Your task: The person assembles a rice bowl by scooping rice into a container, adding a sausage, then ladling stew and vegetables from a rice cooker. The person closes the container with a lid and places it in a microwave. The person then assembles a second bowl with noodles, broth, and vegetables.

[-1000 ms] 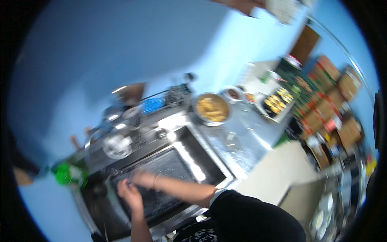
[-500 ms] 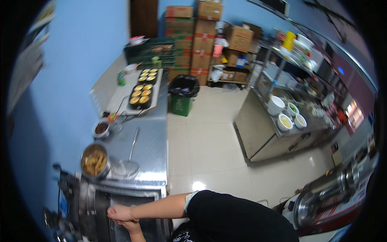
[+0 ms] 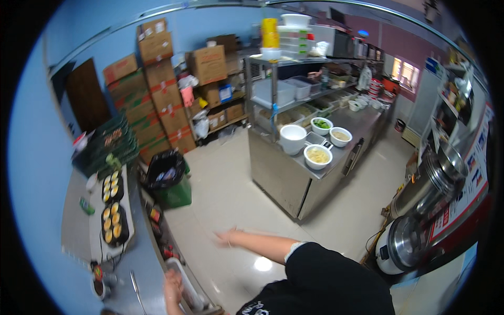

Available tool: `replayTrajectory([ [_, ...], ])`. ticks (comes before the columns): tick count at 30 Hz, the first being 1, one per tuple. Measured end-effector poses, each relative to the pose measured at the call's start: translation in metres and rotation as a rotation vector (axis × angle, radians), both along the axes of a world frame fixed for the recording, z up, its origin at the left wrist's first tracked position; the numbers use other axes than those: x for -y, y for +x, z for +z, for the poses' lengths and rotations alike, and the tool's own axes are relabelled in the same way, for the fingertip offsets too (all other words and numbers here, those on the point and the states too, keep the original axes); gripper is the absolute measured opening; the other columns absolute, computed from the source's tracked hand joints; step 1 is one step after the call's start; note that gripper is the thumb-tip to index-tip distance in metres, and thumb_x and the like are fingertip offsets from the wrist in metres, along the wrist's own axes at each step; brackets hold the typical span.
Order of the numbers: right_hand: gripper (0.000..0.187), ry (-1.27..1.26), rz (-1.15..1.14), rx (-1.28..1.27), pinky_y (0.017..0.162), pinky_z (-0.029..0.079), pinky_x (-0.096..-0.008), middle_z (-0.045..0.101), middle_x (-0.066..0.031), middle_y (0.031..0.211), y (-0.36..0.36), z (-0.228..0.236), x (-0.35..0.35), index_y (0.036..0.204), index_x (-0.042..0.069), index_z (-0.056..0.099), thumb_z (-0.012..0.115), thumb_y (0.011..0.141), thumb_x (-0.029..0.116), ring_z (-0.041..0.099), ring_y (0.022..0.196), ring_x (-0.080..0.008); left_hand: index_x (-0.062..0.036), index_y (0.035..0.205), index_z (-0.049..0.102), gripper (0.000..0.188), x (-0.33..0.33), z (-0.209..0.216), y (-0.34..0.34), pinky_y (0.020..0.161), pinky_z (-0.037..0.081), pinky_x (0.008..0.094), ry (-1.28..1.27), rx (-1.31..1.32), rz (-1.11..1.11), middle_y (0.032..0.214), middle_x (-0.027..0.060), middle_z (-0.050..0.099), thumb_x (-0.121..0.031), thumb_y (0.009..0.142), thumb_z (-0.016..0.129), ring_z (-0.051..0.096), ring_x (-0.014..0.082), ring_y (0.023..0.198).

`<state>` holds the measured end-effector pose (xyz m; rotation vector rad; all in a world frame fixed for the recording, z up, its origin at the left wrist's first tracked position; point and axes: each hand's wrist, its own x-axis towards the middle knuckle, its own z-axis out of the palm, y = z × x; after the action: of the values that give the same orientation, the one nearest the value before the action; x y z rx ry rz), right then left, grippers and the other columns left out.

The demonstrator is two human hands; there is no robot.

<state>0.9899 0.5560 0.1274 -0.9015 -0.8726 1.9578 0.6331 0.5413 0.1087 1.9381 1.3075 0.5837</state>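
My right hand (image 3: pixel 226 238) reaches out over the tiled floor, smeared by motion, with a thin bracelet at its wrist. I make out nothing in it. My left hand (image 3: pixel 173 287) is low beside the steel counter's front edge, close to a pale elongated tub (image 3: pixel 190 286) below the counter top. Its fingers are blurred, so what they do is unclear. On the counter left of it lies a long-handled utensil (image 3: pixel 137 292), with its head out of view. A small bowl of dark food (image 3: pixel 100 287) stands farther left.
Two black moulded cookers (image 3: pixel 114 224) with round egg-like portions sit on the left counter. A green bin (image 3: pixel 176 193) stands beyond it. White bowls (image 3: pixel 318 157) rest on the steel worktop (image 3: pixel 336 173) ahead. A rice cooker (image 3: pixel 401 245) is at the right.
My view has swung to the right, away from the steel basin. My hands, together over that basin before, are now apart; the right arm stretches out over the floor.
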Motion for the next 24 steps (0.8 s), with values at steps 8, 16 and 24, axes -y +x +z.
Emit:
replayTrajectory([
  [8,0.106,0.062,-0.146,0.455,0.107,0.038,-0.0396,0.02,-0.0219,0.155,0.058,-0.027,0.105,0.154,0.012,0.001,0.065,0.084,0.057,0.034,0.138,-0.0319,-0.012,0.118,0.063,0.035,-0.014,-0.025,0.289,0.103,0.038,0.046,0.407,-0.015,-0.316,0.128,0.0176,0.052,-0.01,0.084,0.063,0.043,0.0335,0.125],
  [16,0.035,0.331,-1.008,-0.46,0.085,0.05,-0.0335,0.062,-0.0127,0.1,0.223,-0.009,0.125,0.115,0.0,0.054,0.06,0.089,0.022,0.06,0.089,-0.0202,-0.0009,0.119,0.055,0.025,0.053,-0.004,0.501,0.085,0.049,0.0337,-0.836,0.884,-0.509,0.111,0.0116,0.059,-0.006,0.094,0.052,0.058,0.0245,0.102],
  [24,0.02,-0.023,-1.597,0.154,0.067,0.051,-0.03,0.051,-0.0037,0.065,0.292,0.026,0.23,0.088,0.001,0.057,0.049,0.098,0.018,0.053,0.063,-0.0136,0.0016,0.121,0.053,0.036,0.105,-0.062,0.623,0.079,0.05,0.0436,0.277,0.671,-1.583,0.103,0.0246,0.059,0.004,0.085,0.048,0.06,0.0402,0.094],
])
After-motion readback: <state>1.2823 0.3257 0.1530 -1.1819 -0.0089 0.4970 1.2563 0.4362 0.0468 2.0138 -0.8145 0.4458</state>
